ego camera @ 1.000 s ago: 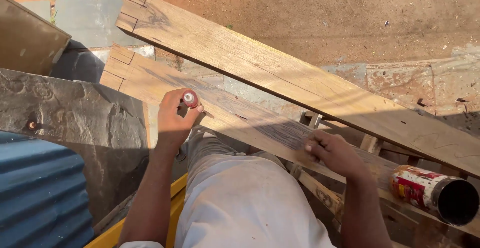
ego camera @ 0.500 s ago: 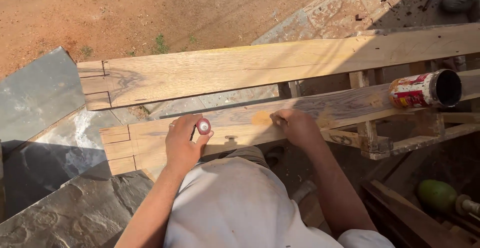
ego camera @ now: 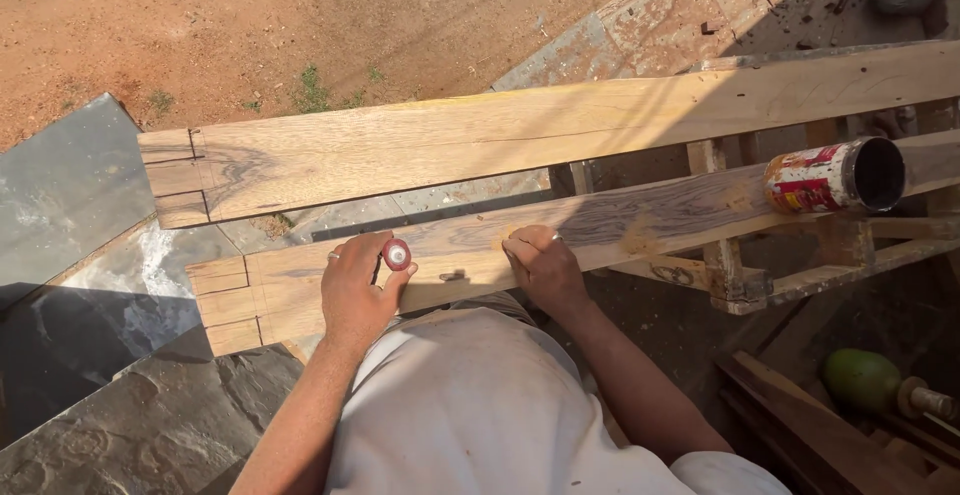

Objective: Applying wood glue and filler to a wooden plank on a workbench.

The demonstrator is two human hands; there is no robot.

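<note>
From the head camera, the near long pale wooden plank (ego camera: 620,230) lay across the trestle frame, its long axis running from eight o'clock up to two o'clock, notched end at lower left. The left hand (ego camera: 352,290) was closed around a small red-capped tool (ego camera: 397,253); the right hand (ego camera: 545,267) pressed curled fingers flat on the board. It looked stiff, heavy and rough-grained, best gripped along its edges. A red tin can (ego camera: 835,175) rested at three o'clock.
</note>
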